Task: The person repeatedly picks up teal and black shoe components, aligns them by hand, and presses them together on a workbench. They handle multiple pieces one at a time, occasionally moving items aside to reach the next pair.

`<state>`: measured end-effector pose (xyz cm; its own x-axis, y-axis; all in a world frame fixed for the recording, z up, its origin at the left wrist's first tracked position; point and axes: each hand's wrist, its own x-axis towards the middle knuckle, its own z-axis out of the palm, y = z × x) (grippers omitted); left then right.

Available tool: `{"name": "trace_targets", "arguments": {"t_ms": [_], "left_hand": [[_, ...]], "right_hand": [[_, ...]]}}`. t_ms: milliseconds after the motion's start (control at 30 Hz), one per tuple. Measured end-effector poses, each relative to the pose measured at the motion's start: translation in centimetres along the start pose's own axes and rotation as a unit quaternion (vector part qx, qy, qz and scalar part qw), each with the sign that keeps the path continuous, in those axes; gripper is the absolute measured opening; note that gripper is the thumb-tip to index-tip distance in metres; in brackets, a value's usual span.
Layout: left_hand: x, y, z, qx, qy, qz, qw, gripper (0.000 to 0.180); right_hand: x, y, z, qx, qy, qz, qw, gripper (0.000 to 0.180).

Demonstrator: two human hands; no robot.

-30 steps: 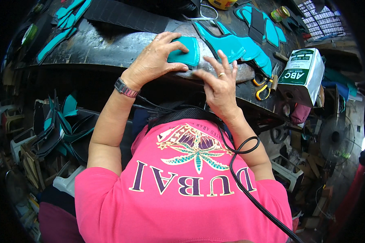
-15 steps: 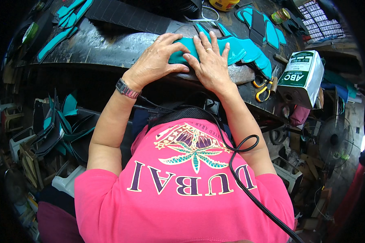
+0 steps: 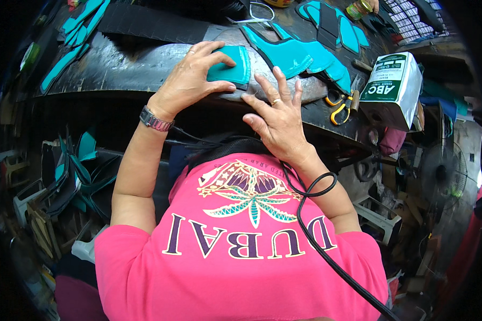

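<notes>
My left hand, with a metal watch on the wrist, grips a small teal piece with a black edge. It presses the piece down on a grey slab on the dark worktable. To the right of the piece and nearer my body, my right hand wears a ring. Its fingers are spread, their tips rest at the slab's near edge, and it holds nothing.
More teal cut pieces lie behind the slab, and others at the table's far left. Yellow-handled pliers and a white and green carton sit at the right. A black cable crosses my pink shirt. A fan stands lower right.
My right hand lay flat over the teal pieces half a second ago; it has drawn back toward my body, off them. My left hand stays on the small teal piece.
</notes>
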<state>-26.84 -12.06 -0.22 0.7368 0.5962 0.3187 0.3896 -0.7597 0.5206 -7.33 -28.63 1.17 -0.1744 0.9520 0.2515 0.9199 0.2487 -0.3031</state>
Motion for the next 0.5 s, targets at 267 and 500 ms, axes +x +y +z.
{"name": "trace_targets", "arguments": {"t_ms": [267,500], "left_hand": [[-0.2,0.7,0.0,0.005,-0.018,-0.039,0.999,0.048],[-0.1,0.4,0.2,0.001,-0.02,-0.037,0.999,0.048]], "right_hand": [[-5.2,5.6,-2.6,0.5,0.284,0.308,0.758,0.028],[-12.0,15.8,-5.6,0.552,0.407,0.429,0.588,0.056]]}}
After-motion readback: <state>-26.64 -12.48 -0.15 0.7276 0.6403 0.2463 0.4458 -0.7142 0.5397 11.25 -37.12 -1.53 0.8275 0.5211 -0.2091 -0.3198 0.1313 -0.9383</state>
